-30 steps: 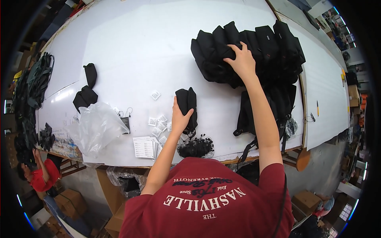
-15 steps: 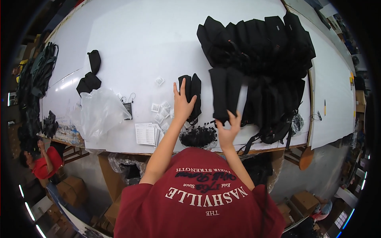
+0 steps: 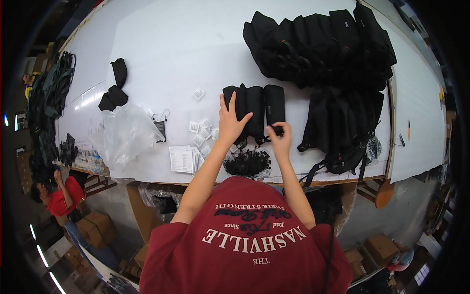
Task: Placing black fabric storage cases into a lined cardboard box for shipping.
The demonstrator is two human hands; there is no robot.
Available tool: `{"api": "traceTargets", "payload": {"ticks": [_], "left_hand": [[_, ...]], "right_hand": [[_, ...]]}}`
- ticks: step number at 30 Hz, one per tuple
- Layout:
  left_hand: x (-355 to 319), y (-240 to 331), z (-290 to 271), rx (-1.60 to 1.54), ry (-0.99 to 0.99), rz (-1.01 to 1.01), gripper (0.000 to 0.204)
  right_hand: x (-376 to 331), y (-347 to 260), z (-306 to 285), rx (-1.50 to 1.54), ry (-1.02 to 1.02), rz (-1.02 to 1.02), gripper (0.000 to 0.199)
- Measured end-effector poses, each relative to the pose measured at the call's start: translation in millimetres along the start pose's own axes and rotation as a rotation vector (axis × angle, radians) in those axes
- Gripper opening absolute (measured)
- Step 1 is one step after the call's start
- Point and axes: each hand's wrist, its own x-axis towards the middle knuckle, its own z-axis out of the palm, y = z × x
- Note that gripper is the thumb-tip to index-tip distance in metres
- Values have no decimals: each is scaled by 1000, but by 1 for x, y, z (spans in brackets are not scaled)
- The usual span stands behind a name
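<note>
Several slim black fabric pouches (image 3: 253,110) stand side by side on the white table in front of me. My left hand (image 3: 231,125) lies over the leftmost of them, its thumb and fingers spread. At the right end of this row is another black pouch (image 3: 275,102), slightly apart at its top. The fingers of my right hand (image 3: 280,139) are curled round that pouch's lower end; part of the grip is hidden. Just below the row lies a tangled heap of thin black cords (image 3: 247,163).
Many black bags (image 3: 313,46) fill the far right, with more strapped bags (image 3: 338,127) nearer. Left of my arm lie small white packets (image 3: 200,132) and printed sheets (image 3: 183,159). Farther left are a clear plastic bag (image 3: 128,137) and small black pouches (image 3: 113,98). A person (image 3: 63,196) in red sits at left.
My right hand has moved left, bringing black pouches from beside the bag pile up to the row under my left hand. The left hand stays spread there.
</note>
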Motion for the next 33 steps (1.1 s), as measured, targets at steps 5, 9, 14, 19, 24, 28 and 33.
{"api": "traceTargets", "payload": {"ticks": [5, 9, 14, 19, 24, 28, 33], "left_hand": [[1, 6, 0, 38, -1, -13, 88], [0, 12, 6, 122, 63, 27, 92], [0, 15, 12, 177, 84, 50, 96], [-1, 15, 14, 188, 81, 33, 97], [0, 22, 21, 176, 83, 43, 98], [1, 23, 20, 163, 85, 45, 98], [3, 19, 21, 72, 119, 79, 96]], "right_hand": [[28, 8, -26, 987, 104, 561, 25], [28, 9, -26, 831, -239, 857, 36], [31, 17, -27, -268, -225, 438, 50], [21, -17, -14, -736, -113, 89, 80], [46, -11, -7, -867, -72, -143, 93], [57, -6, -19, -616, -64, -65, 85], [36, 15, -20, 132, -363, 333, 73]]}}
